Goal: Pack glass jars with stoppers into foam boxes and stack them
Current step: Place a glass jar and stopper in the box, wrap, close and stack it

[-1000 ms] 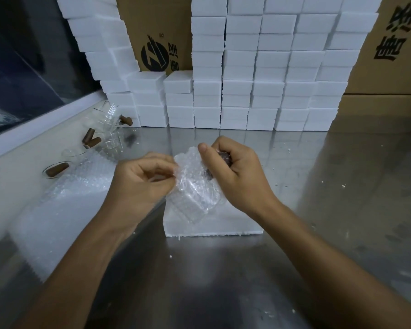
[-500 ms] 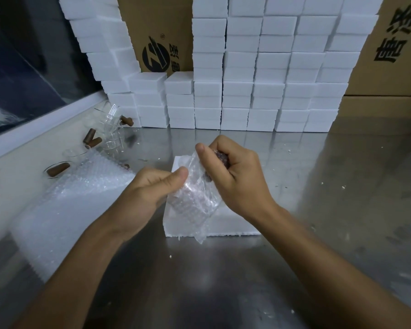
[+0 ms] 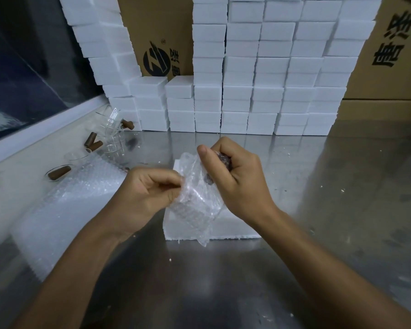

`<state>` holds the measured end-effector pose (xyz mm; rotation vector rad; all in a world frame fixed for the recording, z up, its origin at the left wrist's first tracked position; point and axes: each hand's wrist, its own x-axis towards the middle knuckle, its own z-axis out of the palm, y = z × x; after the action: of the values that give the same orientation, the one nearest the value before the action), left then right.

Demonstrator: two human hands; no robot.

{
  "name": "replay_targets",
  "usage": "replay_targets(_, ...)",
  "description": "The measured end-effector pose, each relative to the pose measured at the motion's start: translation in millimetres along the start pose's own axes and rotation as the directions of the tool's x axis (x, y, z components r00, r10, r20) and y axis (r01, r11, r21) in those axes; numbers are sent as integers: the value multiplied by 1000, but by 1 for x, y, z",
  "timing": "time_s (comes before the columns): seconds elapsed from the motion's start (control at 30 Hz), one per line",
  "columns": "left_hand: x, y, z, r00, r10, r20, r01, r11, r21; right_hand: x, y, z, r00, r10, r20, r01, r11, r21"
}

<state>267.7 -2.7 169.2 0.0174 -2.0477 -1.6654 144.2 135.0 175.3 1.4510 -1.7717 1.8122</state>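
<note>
A glass jar half wrapped in bubble wrap (image 3: pixel 195 205) hangs between my hands above a white foam box (image 3: pixel 233 227) lying on the steel table. My right hand (image 3: pixel 233 176) grips the jar's top, where the dark stopper (image 3: pixel 224 160) shows between its fingers. My left hand (image 3: pixel 147 193) pinches the edge of the wrap at the jar's left side. A loose tail of wrap dangles below the jar. Several unwrapped glass jars (image 3: pixel 113 129) with brown stoppers (image 3: pixel 94 143) lie at the far left.
A sheet of bubble wrap (image 3: pixel 64 205) is spread on the table's left side. Stacked white foam boxes (image 3: pixel 259 67) form a wall at the back, with cardboard cartons (image 3: pixel 389 55) behind and to the right. Foam crumbs dot the steel table (image 3: pixel 223 281).
My left hand slid down beside the jar, then came back up and now pinches the wrap's edge at the jar's side. My right hand kept its grip on the top.
</note>
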Motion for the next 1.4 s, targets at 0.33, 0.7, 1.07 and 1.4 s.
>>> replay_targets(0.33,-3,1,26,984,-138,113,126,987,102,-2,7,2,981,65,-181,-61,998,24)
replay_targets(0.7,-5,2,22,994,-32,107,-20,895,446,8,-6,-11,925,313,218,-358,908,217)
replay_targets(1.07,-1,4,29,965,87,-246,-84,996,22,16,-7,-22,946,250,208,-294,930,220)
replay_targets(1.4,1,3,28,931,203,-302,-168,976,137,7,-31,-5,894,140,426,-183,981,63)
